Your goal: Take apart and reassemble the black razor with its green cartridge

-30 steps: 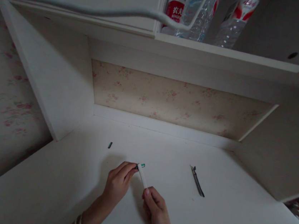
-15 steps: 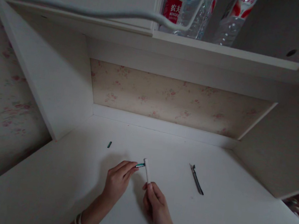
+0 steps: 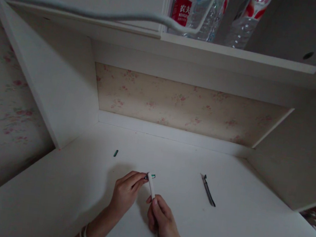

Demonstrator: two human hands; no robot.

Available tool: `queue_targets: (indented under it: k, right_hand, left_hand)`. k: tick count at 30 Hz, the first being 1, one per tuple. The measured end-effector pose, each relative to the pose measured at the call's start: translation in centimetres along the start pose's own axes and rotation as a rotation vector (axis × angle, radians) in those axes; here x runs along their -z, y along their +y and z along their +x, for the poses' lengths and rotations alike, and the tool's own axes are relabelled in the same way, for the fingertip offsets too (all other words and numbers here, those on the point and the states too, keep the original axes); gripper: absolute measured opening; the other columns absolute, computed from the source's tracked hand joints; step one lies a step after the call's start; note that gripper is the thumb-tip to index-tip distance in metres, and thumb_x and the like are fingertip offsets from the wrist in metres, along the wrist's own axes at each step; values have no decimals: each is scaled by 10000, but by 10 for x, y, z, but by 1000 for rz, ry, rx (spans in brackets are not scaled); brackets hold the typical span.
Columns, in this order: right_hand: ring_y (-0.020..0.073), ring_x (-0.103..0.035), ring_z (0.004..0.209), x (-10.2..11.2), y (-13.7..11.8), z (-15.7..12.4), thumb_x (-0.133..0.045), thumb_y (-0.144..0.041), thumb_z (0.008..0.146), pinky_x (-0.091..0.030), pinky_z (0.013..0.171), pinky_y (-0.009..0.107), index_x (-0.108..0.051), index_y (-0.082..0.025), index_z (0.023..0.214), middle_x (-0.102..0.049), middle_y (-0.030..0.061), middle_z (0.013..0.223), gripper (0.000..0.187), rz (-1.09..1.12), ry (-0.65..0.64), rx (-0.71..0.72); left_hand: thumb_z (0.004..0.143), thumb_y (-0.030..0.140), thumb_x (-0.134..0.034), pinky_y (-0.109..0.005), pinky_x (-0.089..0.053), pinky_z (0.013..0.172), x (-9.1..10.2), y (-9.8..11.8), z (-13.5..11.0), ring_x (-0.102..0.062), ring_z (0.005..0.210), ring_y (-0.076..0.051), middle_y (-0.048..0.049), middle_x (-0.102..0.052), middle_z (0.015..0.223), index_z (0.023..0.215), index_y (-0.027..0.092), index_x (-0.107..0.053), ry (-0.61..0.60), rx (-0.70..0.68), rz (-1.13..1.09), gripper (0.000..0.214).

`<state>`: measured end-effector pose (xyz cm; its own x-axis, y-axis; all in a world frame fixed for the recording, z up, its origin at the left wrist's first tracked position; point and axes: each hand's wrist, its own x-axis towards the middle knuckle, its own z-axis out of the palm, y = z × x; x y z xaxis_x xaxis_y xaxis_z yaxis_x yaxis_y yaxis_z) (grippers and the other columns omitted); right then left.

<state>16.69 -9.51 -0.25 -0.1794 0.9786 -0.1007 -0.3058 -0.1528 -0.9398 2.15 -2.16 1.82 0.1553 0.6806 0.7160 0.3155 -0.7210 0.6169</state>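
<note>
My left hand (image 3: 127, 187) pinches one end of a small green and dark razor cartridge (image 3: 153, 176) between thumb and fingers. In my right hand (image 3: 162, 218) is a slim white razor handle (image 3: 151, 186), gripped near its lower end and tilted up to the left. The handle's tip crosses in front of the cartridge, which shows on both sides of it. Whether the two are joined, I cannot tell. Another small green and dark cartridge (image 3: 115, 153) lies on the white table beyond my left hand. A dark, slender razor (image 3: 208, 191) rests on the table to the right.
Overhead, a white shelf (image 3: 239, 55) holds several plastic bottles (image 3: 183, 9). A thick white cable (image 3: 87, 11) runs across in front of the cabinet. White side panels (image 3: 54, 72) and a floral back wall (image 3: 177, 101) enclose the table (image 3: 171, 154).
My right hand has moved slightly left and down with the white handle. The handle's tip has shifted from the cartridge's right end to across its middle. My left hand has barely moved.
</note>
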Motion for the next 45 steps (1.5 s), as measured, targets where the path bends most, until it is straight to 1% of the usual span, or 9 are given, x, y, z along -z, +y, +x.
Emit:
queue_targets:
  k: [3, 8, 13, 19, 26, 32, 36, 39, 45]
  right_hand:
    - [73, -196, 442, 0, 3, 0, -498, -603, 871, -130, 404, 203, -518, -190, 887, -305, -94, 518, 413, 14, 39, 25]
    - [68, -172, 419, -1, 4, 0, -497, -604, 870, -117, 388, 201, -514, -195, 895, -307, -99, 506, 411, 40, -40, -2]
    - [70, -189, 431, 0, -1, 0, -508, -630, 847, -124, 397, 195, -508, -192, 851, -290, -99, 507, 439, -3, 79, 10]
    - [75, -187, 435, -3, -3, -3, -497, -631, 852, -125, 407, 206, -518, -186, 877, -319, -91, 513, 446, -34, -21, 2]
    - [79, -162, 447, 7, -4, -1, -539, -604, 840, -119, 406, 207, -524, -191, 928, -238, -101, 536, 423, -15, 173, 59]
    - [109, -326, 503, 16, -9, 0, -638, -501, 812, -283, 456, 219, -529, -189, 1228, -378, -62, 601, 532, -371, 460, 183]
    - [192, -524, 683, 20, -10, 1, -648, -472, 807, -428, 656, 293, -612, -196, 1187, -607, 19, 757, 471, -447, 481, 240]
    - [263, -563, 935, 20, -10, 2, -656, -464, 802, -430, 823, 335, -659, -202, 1126, -661, 70, 1021, 417, -441, 457, 275]
    - [246, -580, 835, 20, -9, 2, -639, -485, 807, -443, 694, 291, -681, -179, 1052, -680, 69, 928, 394, -497, 459, 276]
  left_hand:
    - [857, 173, -581, -195, -533, 659, 0, 0, 0, -649, 711, -118, -24, -679, 794, 918, 187, -664, 2, -5, 8, 104]
    - [862, 162, -570, -191, -530, 664, 0, -1, 0, -652, 718, -115, -21, -683, 795, 912, 189, -664, -18, -10, 9, 110]
    - [848, 205, -599, -188, -528, 612, 1, 2, 1, -646, 649, -109, -10, -678, 760, 909, 192, -667, 8, 32, -7, 93]
    - [865, 235, -564, -178, -494, 532, 0, 4, 1, -609, 566, -98, -11, -675, 743, 870, 194, -672, -4, 100, -27, 116]
    - [842, 269, -592, -165, -441, 469, -5, -2, -3, -513, 459, -75, 29, -598, 601, 883, 184, -678, -17, 244, -75, 127]
    - [828, 295, -610, -160, -425, 448, -11, -2, -6, -500, 475, -72, 7, -618, 662, 879, 181, -688, -84, 316, -233, 148]
    - [817, 316, -623, -161, -435, 440, -13, 3, -6, -506, 487, -77, -15, -640, 691, 869, 177, -701, -144, 326, -308, 168]
    - [816, 307, -627, -159, -439, 438, -13, 7, -5, -517, 500, -80, -26, -653, 709, 856, 176, -712, -189, 318, -320, 162]
    - [815, 310, -630, -166, -445, 444, -14, 6, -6, -534, 509, -88, -25, -659, 705, 848, 181, -716, -205, 290, -306, 158]
